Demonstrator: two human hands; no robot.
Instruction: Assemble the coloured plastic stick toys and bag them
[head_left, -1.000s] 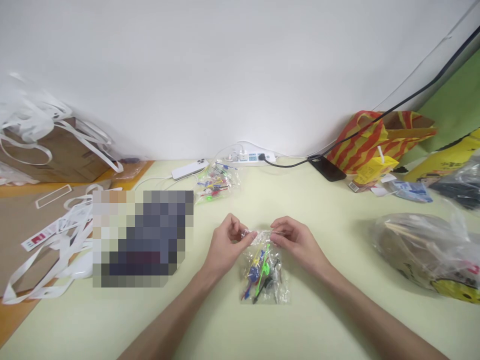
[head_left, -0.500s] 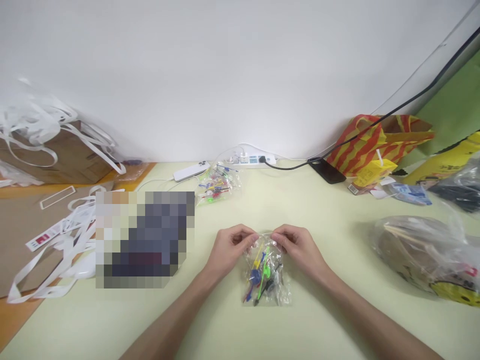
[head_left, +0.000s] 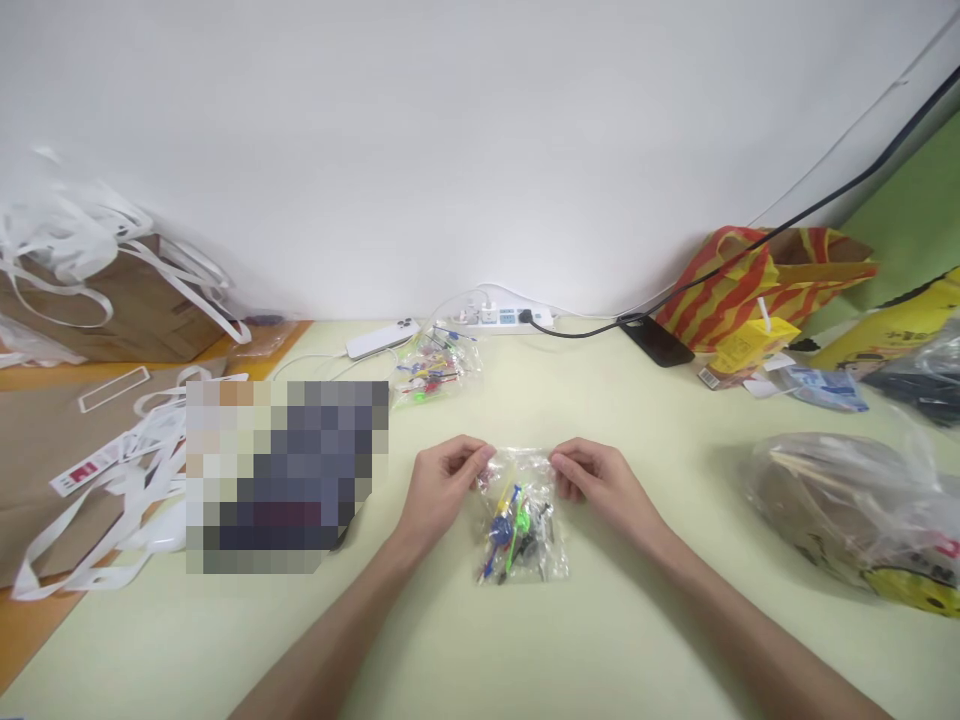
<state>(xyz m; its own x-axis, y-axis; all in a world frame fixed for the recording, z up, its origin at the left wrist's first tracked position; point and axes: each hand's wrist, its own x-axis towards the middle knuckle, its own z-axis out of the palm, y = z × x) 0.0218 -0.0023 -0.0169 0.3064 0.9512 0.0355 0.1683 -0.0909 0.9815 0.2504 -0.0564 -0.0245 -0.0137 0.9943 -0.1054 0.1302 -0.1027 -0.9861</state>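
a home packing desk: power strip [head_left: 499, 316], cardboard box [head_left: 112, 310], striped shopping bag [head_left: 757, 275].

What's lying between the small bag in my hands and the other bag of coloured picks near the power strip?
Head view: only bare table between the small bag and the other bag.

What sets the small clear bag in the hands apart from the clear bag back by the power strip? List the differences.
The near bag is pinched at its top corners by the left hand and right hand; the far bag lies untouched.
The near bag lies mid-table, close to the person; the far bag lies by the power strip at the wall.
The near bag looks upright and compact; the far bag looks spread and angled.
Both are clear bags of small colourful pieces.
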